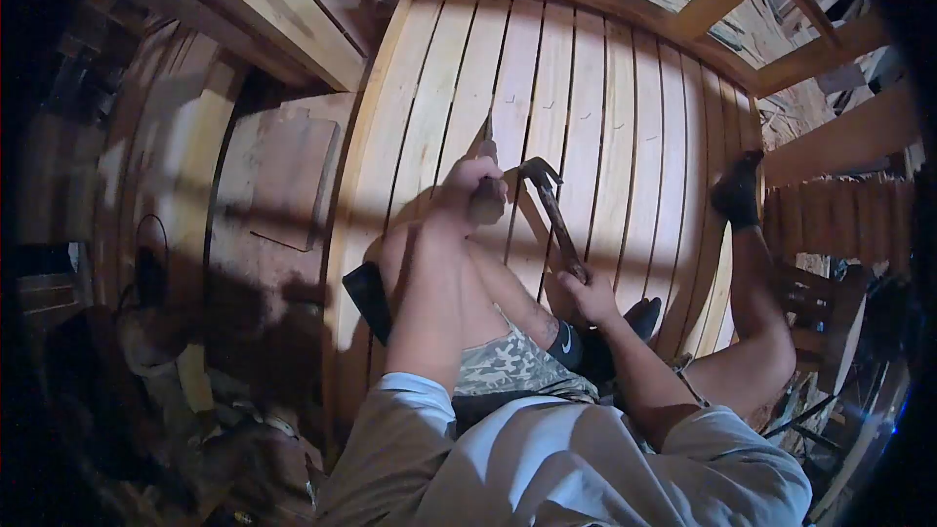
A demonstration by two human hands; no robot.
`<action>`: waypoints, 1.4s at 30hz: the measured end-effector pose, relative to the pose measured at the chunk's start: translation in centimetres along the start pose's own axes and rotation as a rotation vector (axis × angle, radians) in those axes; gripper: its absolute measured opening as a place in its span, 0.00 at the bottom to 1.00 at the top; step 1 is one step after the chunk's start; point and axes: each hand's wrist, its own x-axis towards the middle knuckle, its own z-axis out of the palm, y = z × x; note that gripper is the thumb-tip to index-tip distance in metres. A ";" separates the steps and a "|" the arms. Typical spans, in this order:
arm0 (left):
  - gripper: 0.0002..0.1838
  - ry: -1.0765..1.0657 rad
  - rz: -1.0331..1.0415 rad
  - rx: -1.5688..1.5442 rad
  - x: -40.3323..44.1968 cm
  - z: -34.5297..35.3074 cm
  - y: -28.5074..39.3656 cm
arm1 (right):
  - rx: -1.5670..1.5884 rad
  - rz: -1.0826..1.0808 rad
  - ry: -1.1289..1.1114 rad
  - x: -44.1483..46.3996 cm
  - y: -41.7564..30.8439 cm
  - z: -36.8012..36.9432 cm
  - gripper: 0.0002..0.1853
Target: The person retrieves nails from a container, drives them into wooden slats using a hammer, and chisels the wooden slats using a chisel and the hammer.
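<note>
My left hand (470, 181) is closed around a chisel, whose thin dark blade (487, 127) points away from me toward the slats. Its thick handle end shows below my fingers. My right hand (590, 297) grips the lower handle of a claw hammer (552, 210), with the dark metal head up near my left hand. Both tools are over a surface of pale wooden slats (556, 59) with narrow gaps between them. Small dark angled marks (549, 105) run in a row across several slats; I cannot tell whether they are nails or drawn lines.
My legs rest on the slats, one dark-socked foot (739, 190) at the right edge. A wooden frame (673, 20) borders the far side. Large timber beams (283, 10) stand at upper left, beside a lower board (293, 176). A black object (367, 301) lies by my left leg.
</note>
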 end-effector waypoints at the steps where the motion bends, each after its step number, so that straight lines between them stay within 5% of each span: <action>1: 0.07 -0.051 -0.055 0.058 0.3 -0.3 -0.2 | 0.014 0.010 0.001 0.0 -0.1 0.0 0.22; 7: 0.08 0.074 -0.026 0.392 -0.4 0.2 -1.2 | 0.011 0.004 0.001 -0.1 -0.6 -0.3 0.27; 17: 0.18 0.204 -0.045 0.494 -1.2 -0.4 -2.1 | 0.006 0.078 -0.026 -0.2 -0.7 -0.5 0.33; 23: 0.16 0.106 -0.132 0.455 -0.3 -1.2 -2.7 | -0.002 0.045 -0.030 -0.5 -1.9 -0.9 0.27; 25: 0.15 0.388 0.011 0.751 -0.5 0.5 -3.3 | 0.010 0.029 -0.007 -0.4 -1.5 -0.7 0.27; 33: 0.16 0.354 0.030 0.750 -2.2 2.5 -3.2 | 0.034 0.092 -0.060 -0.1 -0.8 -0.6 0.29; 35: 0.13 0.564 0.055 0.983 -3.9 5.1 -2.4 | -0.028 0.033 -0.029 0.4 0.4 -0.3 0.29; 36: 0.17 0.510 0.106 0.915 0.8 0.5 -5.7 | -0.026 0.032 -0.032 0.2 0.0 -0.3 0.29; 39: 0.19 0.554 0.039 1.042 -2.7 3.8 -3.4 | 0.034 0.089 -0.060 -0.3 -1.7 -0.9 0.30; 42: 0.20 0.541 0.047 0.977 -0.6 2.0 -5.4 | 0.091 0.060 -0.060 1.0 -1.7 -1.1 0.22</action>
